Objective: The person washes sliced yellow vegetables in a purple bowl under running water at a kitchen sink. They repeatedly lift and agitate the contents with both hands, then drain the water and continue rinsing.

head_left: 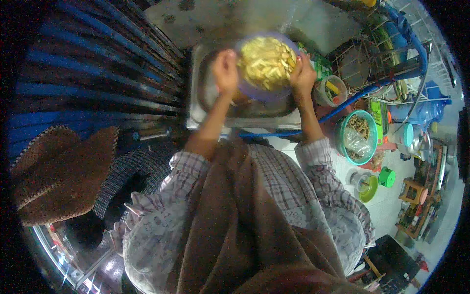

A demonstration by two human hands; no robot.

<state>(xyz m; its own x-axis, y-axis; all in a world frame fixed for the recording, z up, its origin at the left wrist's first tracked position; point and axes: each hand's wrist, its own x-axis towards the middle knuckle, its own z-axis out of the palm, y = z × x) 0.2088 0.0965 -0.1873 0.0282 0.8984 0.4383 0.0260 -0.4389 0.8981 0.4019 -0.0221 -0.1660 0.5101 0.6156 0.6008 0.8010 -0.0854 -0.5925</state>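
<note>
A purple bowl (264,96) full of pale yellow sliced pieces (266,64) is over a stainless steel sink (213,117). My left hand (226,71), blurred, grips the bowl's left rim. On the opposite side, my right hand (304,75) holds the rim with the thumb on top. The bowl and its contents are smeared by motion blur, so I cannot tell exactly what the slices are. The bowl hides much of the sink's basin, and its underside is out of sight.
Right of the sink stand a clear tub (331,91) and a teal basket (341,147) with a plastic bag inside. A blue hose (345,104) runs beside a wire dish rack (367,62). Blue slats (99,92) rise at left, near a brown cloth (69,172).
</note>
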